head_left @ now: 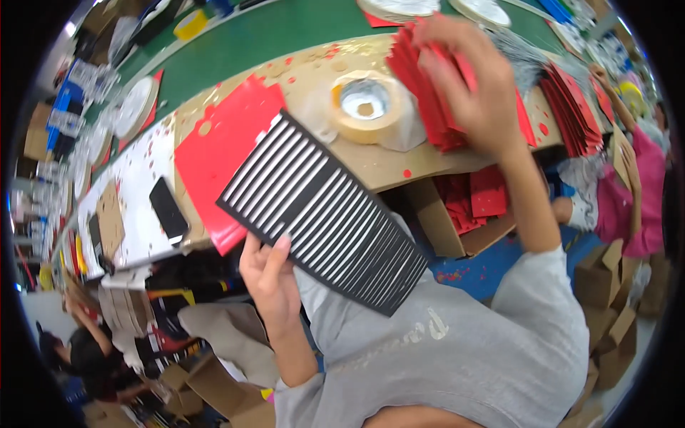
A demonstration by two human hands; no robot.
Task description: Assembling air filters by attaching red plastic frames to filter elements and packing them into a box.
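Observation:
A black panel with rows of white slots or stripes [335, 214] slants across in front of my chest. My left hand [272, 278] is closed on its lower left edge, thumb on top and fingers beneath. Over the right part of the bench, my right hand [471, 85] is held at a standing row of red folded cards [428, 100]. Its fingers are curved and apart, slightly blurred, and nothing shows held between them. Left of the cards sits a wide roll of pale tape [365, 107]. Behind the panel lies a red sheet [228, 143].
A dark phone [168, 207] rests on white board at the left. More red cards [571, 107] stand farther right. Below the bench edge, a cardboard box [435, 221] holds red pieces. A green conveyor [285, 28] runs behind with white discs. Other people work at both sides.

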